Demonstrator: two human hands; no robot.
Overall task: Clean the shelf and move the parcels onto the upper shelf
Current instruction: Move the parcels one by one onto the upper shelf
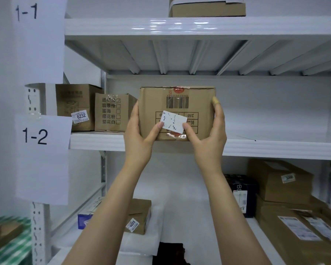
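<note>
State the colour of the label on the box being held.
The label on the cardboard box is white with black marks; head view.

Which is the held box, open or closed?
Closed: the cardboard box shows a flat top edge, with a red sticker across it.

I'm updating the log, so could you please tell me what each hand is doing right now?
Left hand: grips the box by its left side.
Right hand: grips the box by its right side.
</note>
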